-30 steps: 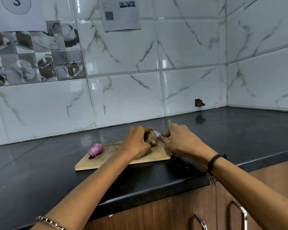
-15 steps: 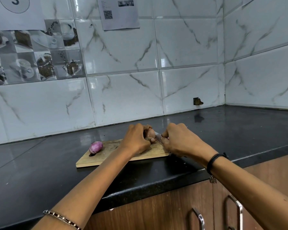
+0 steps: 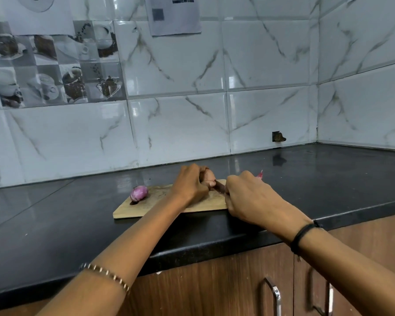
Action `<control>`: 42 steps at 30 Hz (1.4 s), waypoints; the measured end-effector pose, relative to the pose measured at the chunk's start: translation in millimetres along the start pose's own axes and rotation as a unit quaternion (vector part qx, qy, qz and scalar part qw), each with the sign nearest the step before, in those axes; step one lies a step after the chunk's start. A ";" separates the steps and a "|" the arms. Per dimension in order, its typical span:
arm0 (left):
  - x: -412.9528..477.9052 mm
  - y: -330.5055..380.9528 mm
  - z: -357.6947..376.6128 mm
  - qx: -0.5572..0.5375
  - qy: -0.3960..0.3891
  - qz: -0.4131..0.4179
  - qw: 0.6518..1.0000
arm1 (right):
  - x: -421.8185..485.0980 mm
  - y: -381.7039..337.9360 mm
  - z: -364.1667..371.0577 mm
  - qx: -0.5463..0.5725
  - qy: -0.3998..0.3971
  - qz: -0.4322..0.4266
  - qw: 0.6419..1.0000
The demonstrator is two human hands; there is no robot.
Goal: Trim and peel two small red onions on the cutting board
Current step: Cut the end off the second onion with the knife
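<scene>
Onion (image 3: 209, 177) in left hand (image 3: 189, 186), knife (image 3: 219, 187) in right hand (image 3: 249, 198).

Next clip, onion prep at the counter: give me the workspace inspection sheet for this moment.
Surface: black countertop, glossy; wooden cutting board near its front edge.
Job's things: purple onion lies on the board's left end; second onion held over the right end; knife blade at its side.
Clutter: small pink piece behind the right hand, unclear what.
Grippers: left hand grips the second onion; right hand grips the knife.
Cables: nothing seen.
Surroundings: marble-tiled wall, paper sheet on it, wooden cabinets.
</scene>
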State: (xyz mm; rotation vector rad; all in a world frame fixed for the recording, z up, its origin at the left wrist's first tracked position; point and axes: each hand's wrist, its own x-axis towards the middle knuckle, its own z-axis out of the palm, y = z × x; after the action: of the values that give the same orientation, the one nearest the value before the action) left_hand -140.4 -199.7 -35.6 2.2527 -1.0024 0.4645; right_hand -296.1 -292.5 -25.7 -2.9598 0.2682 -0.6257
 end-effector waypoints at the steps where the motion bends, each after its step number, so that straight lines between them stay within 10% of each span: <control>1: 0.4 -1.3 -0.5 0.001 0.000 -0.003 1.000 | -3.2 -1.1 0.8 -0.012 0.006 -0.004 1.000; 34: -2.4 -11.4 -10.2 -0.185 -0.035 -0.087 0.978 | -14.0 51.2 -13.9 0.133 0.104 0.167 0.971; 42: -6.2 -10.7 -17.8 -0.143 -0.063 -0.069 0.985 | -6.3 34.0 -16.8 0.166 -0.002 0.111 0.980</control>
State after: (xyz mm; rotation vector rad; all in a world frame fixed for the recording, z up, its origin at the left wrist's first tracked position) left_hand -137.5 -179.0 -29.9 2.0930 -0.9040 0.1113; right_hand -313.8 -325.7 -17.6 -2.5660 0.4403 -0.5720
